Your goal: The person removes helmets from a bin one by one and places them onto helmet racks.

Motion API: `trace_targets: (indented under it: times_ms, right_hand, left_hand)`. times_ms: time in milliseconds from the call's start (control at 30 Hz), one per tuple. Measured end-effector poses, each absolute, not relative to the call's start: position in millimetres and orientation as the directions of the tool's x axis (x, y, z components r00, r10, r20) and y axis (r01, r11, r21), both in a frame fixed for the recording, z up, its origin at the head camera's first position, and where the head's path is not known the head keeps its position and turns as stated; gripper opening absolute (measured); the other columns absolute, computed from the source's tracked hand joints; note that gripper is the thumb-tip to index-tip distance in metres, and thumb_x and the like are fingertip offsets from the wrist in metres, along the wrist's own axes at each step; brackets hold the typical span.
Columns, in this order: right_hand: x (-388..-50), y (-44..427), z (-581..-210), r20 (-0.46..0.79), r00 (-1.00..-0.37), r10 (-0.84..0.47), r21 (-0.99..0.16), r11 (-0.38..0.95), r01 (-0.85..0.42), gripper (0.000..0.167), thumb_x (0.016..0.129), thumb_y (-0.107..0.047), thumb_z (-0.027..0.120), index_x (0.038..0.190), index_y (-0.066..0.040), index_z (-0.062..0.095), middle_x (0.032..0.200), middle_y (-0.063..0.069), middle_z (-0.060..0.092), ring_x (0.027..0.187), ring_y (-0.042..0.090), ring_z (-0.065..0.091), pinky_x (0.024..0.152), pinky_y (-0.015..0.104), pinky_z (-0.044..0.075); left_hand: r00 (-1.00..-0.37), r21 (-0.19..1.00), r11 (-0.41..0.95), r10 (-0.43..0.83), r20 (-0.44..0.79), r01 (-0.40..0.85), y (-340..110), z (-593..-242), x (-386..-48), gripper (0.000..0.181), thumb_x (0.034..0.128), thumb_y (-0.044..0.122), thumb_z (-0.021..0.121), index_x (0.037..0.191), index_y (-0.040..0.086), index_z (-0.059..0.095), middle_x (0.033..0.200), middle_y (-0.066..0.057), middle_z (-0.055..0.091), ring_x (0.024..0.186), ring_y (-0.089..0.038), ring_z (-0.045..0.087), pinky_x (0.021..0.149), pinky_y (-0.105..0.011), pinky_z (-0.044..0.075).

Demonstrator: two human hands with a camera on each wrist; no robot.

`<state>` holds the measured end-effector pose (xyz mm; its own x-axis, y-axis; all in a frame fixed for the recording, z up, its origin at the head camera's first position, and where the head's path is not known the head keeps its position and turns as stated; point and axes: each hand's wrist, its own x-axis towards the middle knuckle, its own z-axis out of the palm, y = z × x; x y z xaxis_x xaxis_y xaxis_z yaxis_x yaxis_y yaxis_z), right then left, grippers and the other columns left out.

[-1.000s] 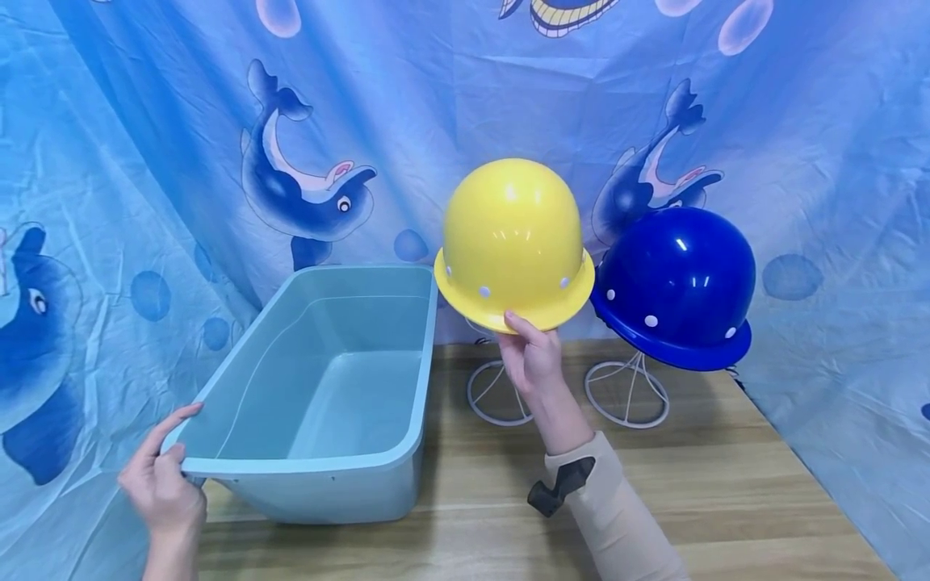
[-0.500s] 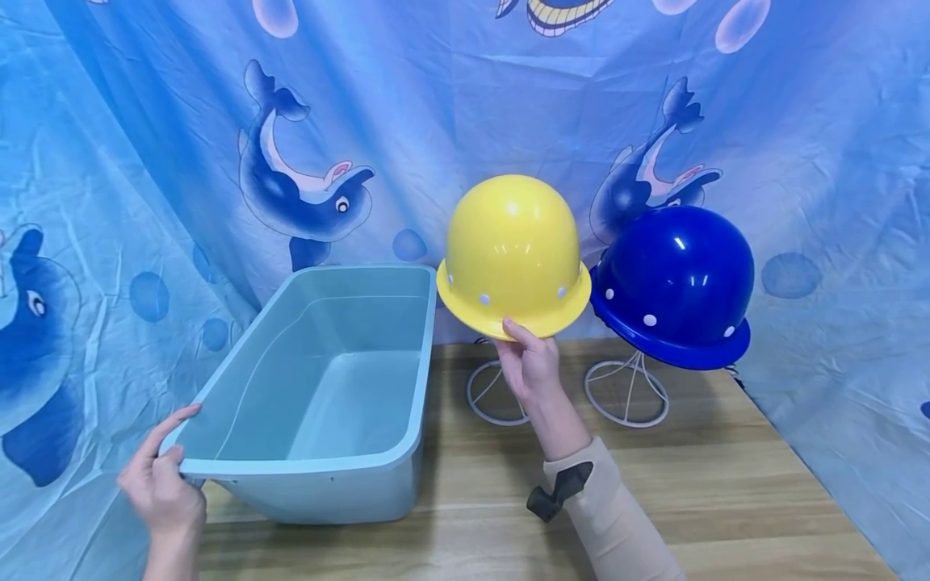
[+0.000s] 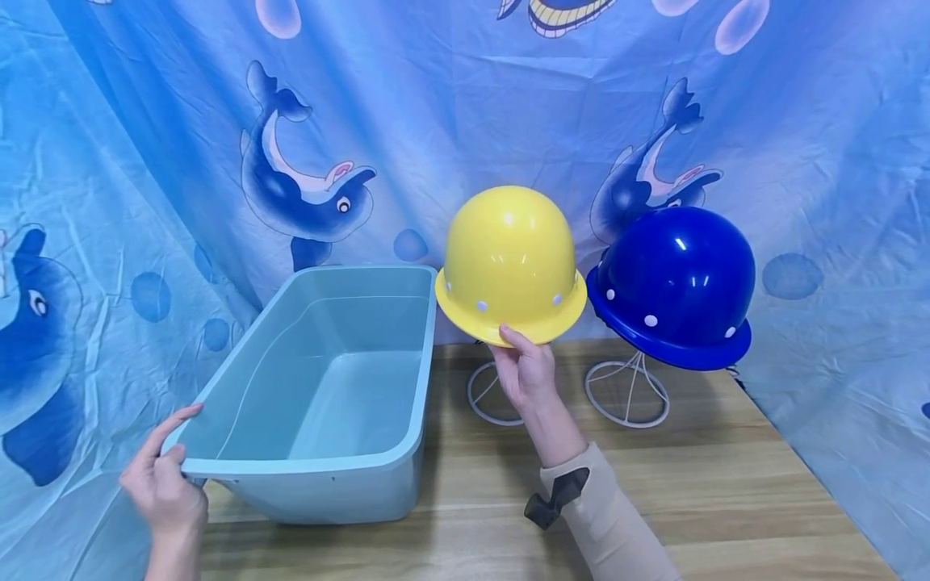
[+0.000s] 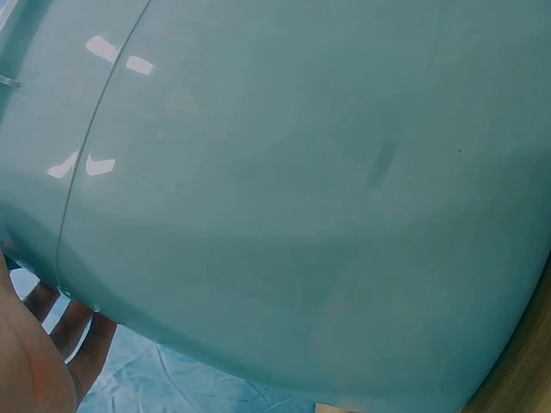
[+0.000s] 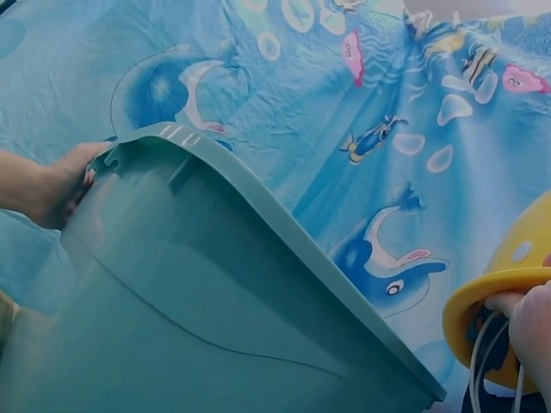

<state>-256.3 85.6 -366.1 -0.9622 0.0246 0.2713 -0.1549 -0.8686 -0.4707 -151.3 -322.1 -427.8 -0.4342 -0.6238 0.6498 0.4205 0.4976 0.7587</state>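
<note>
My right hand (image 3: 525, 373) pinches the front brim of a yellow hard hat (image 3: 508, 258), thumb on top of the brim. The hat is upright above a white wire stand (image 3: 497, 420), whose upper part is hidden behind the hat and hand. In the right wrist view, pale wires run up toward the hat's (image 5: 525, 249) underside beside the fingers. My left hand (image 3: 165, 488) grips the near-left corner of a light blue-green plastic tub (image 3: 305, 466); in the left wrist view its fingers (image 4: 90, 348) curl by the tub wall.
A blue hard hat (image 3: 676, 282) sits tilted on another wire stand (image 3: 628, 424) to the right. Both stands and the tub are on a wood-grain table (image 3: 494, 524). A blue curtain (image 3: 465, 105) with dolphin prints hangs behind and at both sides.
My right hand has lowered the yellow hard hat, with a slight shift to the left. The left hand, the tub and the blue hard hat have stayed in place.
</note>
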Motion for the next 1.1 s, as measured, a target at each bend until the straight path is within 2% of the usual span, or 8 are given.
trace_targets:
  times_ms: [200,433,533,667,767,900,1100]
  right_hand:
    - [-255.7,84.7,-369.4,0.256,-0.966,0.027,-0.461,-0.875,-0.147,0.060,0.099,0.021,0.035,0.146,-0.014,0.046,0.141,0.003,0.057,0.146,0.024,0.050,0.116,0.041,0.048]
    - [-253.6,82.9,-372.7,0.232,-0.972,0.036,-0.427,-0.894,-0.135,0.065,0.096,0.023,0.034,0.148,-0.014,0.045,0.142,0.003,0.057,0.155,0.030,0.040,0.121,0.046,0.042]
    - [-252.3,81.7,-374.5,0.214,-0.976,0.037,-0.421,-0.898,-0.127,0.067,0.096,0.023,0.034,0.150,-0.015,0.045,0.141,0.002,0.060,0.154,0.028,0.042,0.121,0.047,0.041]
    - [-251.1,81.4,-377.8,0.185,-0.981,0.052,-0.425,-0.896,-0.127,0.067,0.095,0.023,0.037,0.149,-0.015,0.048,0.136,0.001,0.065,0.138,0.022,0.060,0.114,0.045,0.049]
    - [-250.9,82.5,-379.9,0.147,-0.986,0.074,-0.440,-0.888,-0.132,0.061,0.093,0.024,0.042,0.140,-0.012,0.055,0.126,0.002,0.070,0.121,0.019,0.070,0.104,0.042,0.057]
    - [-252.7,85.2,-380.3,0.110,-0.989,0.100,-0.491,-0.860,-0.141,0.052,0.092,0.023,0.048,0.129,-0.011,0.062,0.118,0.002,0.070,0.111,0.018,0.072,0.096,0.037,0.062]
    - [-256.5,93.7,-380.6,0.119,-0.987,0.110,-0.634,-0.756,-0.161,0.043,0.093,0.019,0.058,0.118,-0.015,0.064,0.106,-0.002,0.069,0.094,0.012,0.071,0.084,0.023,0.062]
  left_hand:
    - [-0.431,0.755,0.498,-0.621,0.654,0.428,-321.0,-426.5,-151.9,0.054,0.0884,-0.007,0.035,0.117,-0.003,0.080,0.042,0.015,0.023,0.040,-0.005,0.007,0.039,-0.019,0.010]
    - [-0.428,0.752,0.488,-0.622,0.656,0.444,-319.3,-424.8,-152.5,0.053,0.0881,-0.007,0.035,0.118,-0.005,0.080,0.043,0.014,0.029,0.045,-0.010,0.005,0.042,-0.020,0.009]
    - [-0.430,0.760,0.477,-0.630,0.646,0.442,-319.5,-425.5,-151.7,0.053,0.0883,-0.007,0.035,0.118,-0.004,0.080,0.042,0.014,0.027,0.043,-0.009,0.005,0.041,-0.020,0.009]
    - [-0.434,0.764,0.468,-0.634,0.641,0.444,-319.7,-426.7,-150.9,0.053,0.0885,-0.007,0.035,0.118,-0.005,0.079,0.041,0.013,0.027,0.041,-0.007,0.006,0.040,-0.021,0.010]
    - [-0.426,0.762,0.472,-0.637,0.642,0.443,-319.6,-427.0,-150.6,0.054,0.0882,-0.007,0.034,0.118,-0.005,0.079,0.039,0.012,0.026,0.041,-0.007,0.006,0.040,-0.021,0.009]
    - [-0.415,0.764,0.477,-0.647,0.639,0.434,-318.8,-426.2,-151.1,0.055,0.0875,-0.007,0.034,0.117,-0.004,0.080,0.039,0.012,0.023,0.041,-0.006,0.005,0.041,-0.022,0.008]
    - [-0.406,0.757,0.469,-0.647,0.645,0.455,-316.2,-424.0,-154.2,0.054,0.0874,-0.007,0.034,0.116,-0.005,0.080,0.042,0.013,0.028,0.045,-0.008,0.005,0.044,-0.022,0.007]
